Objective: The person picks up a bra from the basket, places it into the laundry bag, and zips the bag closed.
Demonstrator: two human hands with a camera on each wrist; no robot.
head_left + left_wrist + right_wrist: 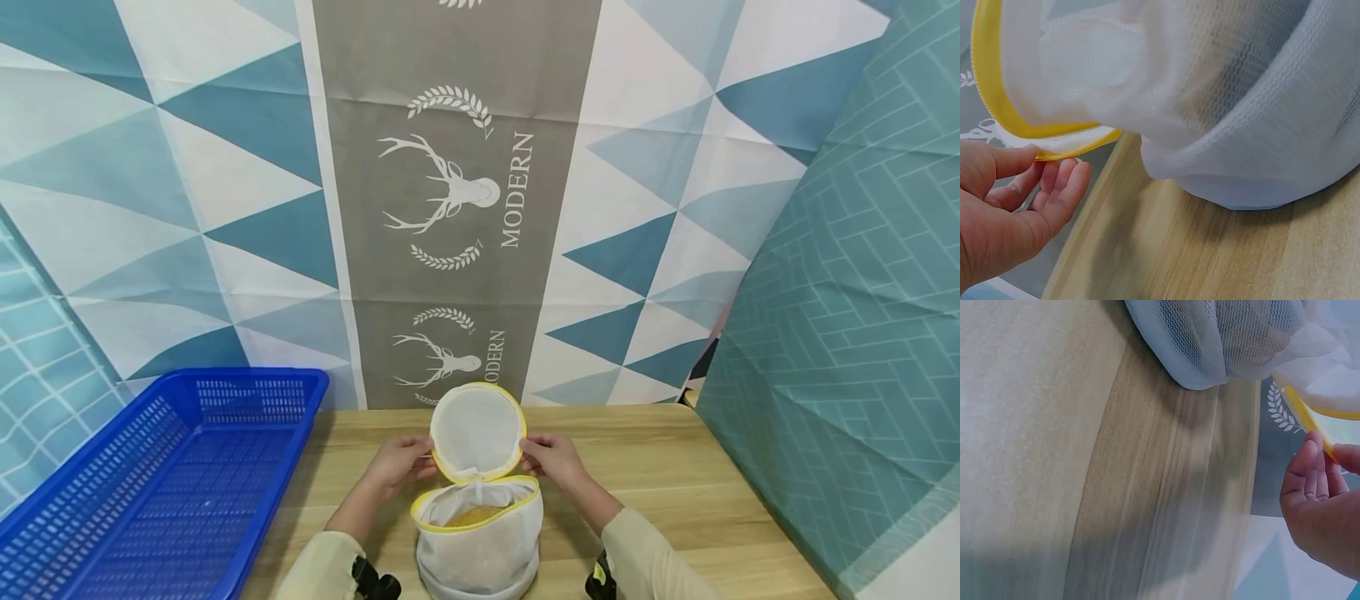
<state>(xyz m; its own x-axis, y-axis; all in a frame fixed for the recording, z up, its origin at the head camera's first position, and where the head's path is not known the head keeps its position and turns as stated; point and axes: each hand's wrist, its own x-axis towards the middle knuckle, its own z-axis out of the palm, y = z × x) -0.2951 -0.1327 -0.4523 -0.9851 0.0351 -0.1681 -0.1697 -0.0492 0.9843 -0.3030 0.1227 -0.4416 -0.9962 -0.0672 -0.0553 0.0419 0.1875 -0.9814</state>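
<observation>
Writing first: wall cloth has "MODERN" printed sideways in white on its grey-brown stripe, at 12 o'clock in head view. It shows twice; the lower one is partly covered at its first letter. White deer heads and leaf sprays go with it. No label legible on the bag.

Containers: white mesh bag on the wooden table, 6 o'clock in head view, mouth open. Something yellow-brown inside; can't tell what. Round lid stands raised at the bag's 12 o'clock, joined near its lower edge. Blue basket sits at 9–10 o'clock from the bag, well apart, nothing seen in its visible part.

Grip: left hand pinches the lid's yellow edging at about 8 o'clock, thumb over, fingers under. Right hand pinches the same edging at about 4 o'clock. Both grasping, neither clenched.

Materials: bag is fine ribbed mesh, soft, bulging, rounded at the base; yellow edging on lid and mouth. Basket is plastic, slotted walls, rounded corners. Table has pale streaky grain. Teal herringbone cloth at 3 o'clock. Sleeves are cream.
</observation>
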